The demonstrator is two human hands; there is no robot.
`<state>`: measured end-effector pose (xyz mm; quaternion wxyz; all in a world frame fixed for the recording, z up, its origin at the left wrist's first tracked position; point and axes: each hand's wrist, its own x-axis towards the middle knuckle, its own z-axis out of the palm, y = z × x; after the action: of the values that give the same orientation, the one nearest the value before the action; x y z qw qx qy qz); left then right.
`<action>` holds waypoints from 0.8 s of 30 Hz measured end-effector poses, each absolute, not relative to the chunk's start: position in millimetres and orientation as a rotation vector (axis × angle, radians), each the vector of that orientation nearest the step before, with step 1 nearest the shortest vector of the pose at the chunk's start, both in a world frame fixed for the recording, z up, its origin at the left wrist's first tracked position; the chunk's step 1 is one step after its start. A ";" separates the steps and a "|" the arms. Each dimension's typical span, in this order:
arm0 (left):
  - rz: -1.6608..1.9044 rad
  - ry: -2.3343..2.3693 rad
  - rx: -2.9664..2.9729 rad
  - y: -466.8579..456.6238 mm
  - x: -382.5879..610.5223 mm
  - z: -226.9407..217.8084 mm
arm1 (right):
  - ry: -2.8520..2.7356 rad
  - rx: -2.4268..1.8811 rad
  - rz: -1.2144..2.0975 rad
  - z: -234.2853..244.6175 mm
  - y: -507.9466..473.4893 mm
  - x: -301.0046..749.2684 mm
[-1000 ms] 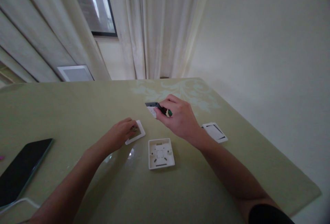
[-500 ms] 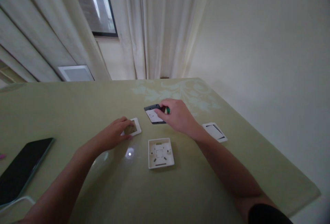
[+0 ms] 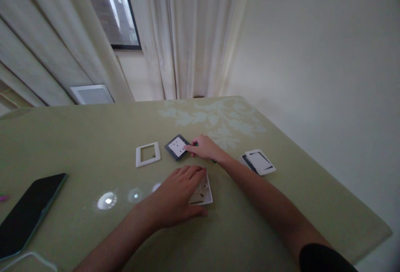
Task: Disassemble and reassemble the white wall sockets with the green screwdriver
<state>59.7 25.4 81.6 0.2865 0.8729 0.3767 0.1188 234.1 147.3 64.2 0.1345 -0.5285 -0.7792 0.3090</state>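
Observation:
My left hand [image 3: 176, 197] lies over the white back box [image 3: 203, 192] in the middle of the green table, fingers closed round its left side. My right hand [image 3: 203, 148] rests further back, fingertips pinched on the right edge of a dark socket module with a white face [image 3: 177, 147] that lies flat on the table. A green-handled tool [image 3: 196, 143] shows partly under that hand. A white square frame [image 3: 148, 154] lies by itself to the left of the module.
A white plate stacked on a dark one [image 3: 258, 162] lies at the right. A black phone [image 3: 26, 213] with a white cable [image 3: 29, 257] sits at the near left. Curtains and a window stand behind the table [image 3: 93, 134]; its right edge is near the wall.
My left hand let go of the white frame and moved right onto the back box. My right hand lowered the socket module flat onto the table.

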 end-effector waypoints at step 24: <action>-0.194 1.950 2.329 66.5 -89.5 99.6 | -2.212 -2.335 0.168 129.2 64.4 422.0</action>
<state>-89.5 66.5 99.6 0.0489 0.7642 0.6400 -0.0638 422.0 64.4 129.2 -0.0395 -0.7245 -0.6862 0.0522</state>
